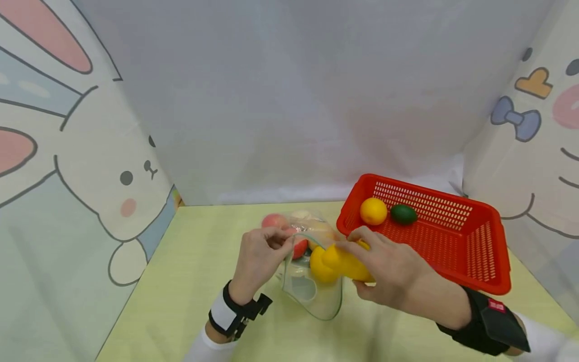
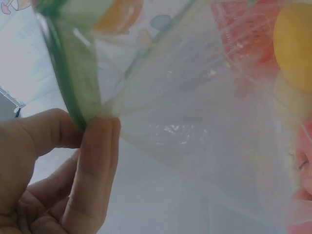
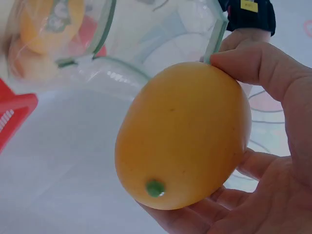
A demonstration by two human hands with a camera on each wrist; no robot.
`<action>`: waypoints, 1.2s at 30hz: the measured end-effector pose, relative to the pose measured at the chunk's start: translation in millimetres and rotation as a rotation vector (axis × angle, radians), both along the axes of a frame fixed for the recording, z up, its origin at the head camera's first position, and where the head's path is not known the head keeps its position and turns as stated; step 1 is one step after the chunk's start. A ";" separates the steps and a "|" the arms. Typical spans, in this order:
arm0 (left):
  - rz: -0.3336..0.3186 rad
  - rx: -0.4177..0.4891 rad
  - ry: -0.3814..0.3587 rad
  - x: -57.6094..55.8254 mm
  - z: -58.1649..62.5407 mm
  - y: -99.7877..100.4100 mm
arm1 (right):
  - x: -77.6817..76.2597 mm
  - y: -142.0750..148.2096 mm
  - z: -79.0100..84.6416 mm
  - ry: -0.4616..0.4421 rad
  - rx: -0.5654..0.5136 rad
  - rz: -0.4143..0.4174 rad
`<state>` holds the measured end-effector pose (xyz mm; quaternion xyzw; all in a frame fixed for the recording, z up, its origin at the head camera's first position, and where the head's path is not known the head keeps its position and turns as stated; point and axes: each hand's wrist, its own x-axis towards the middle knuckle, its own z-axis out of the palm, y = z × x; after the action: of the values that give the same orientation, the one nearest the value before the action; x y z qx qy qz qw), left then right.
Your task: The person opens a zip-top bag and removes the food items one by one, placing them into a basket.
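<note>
My left hand (image 1: 260, 256) pinches the green-edged rim of a clear plastic bag (image 1: 316, 301) between thumb and fingers, and the bag's mouth gapes towards me. Inside it are red apples (image 1: 299, 248) and a round yellow fruit (image 1: 322, 266), among other fruit. My right hand (image 1: 393, 269) grips a yellow mango (image 1: 350, 262) at the bag's mouth, on the right side. Seen from the right wrist, the mango (image 3: 183, 136) is a smooth oval with a green stem tip, and the thumb lies close to the bag's edge (image 3: 217, 39).
Behind the right hand stands a red plastic basket (image 1: 502, 251), with a yellow-orange fruit (image 1: 373, 211) and a dark green fruit (image 1: 404, 214) at its left end. The pale yellow-green table (image 1: 181, 301) is bounded by a grey back wall and side panels with cartoon animals.
</note>
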<state>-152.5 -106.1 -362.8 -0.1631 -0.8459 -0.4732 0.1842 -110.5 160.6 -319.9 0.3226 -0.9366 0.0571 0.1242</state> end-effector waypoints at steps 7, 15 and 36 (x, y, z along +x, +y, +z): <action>-0.003 0.009 0.005 -0.2 0.0 -0.2 | -40.0 40.5 6.0 -0.045 -0.017 -0.088; -0.003 0.008 -0.011 -0.2 0.2 0.3 | -97.1 100.6 -14.4 -0.117 -0.021 -0.188; -0.014 0.012 -0.007 2.1 1.3 0.4 | -185.3 216.5 -70.0 -0.403 0.099 -0.427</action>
<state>-150.4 -105.7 -361.5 -0.1661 -0.8427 -0.4799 0.1789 -295.8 377.1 -389.9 0.1061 -0.9907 0.0468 -0.0711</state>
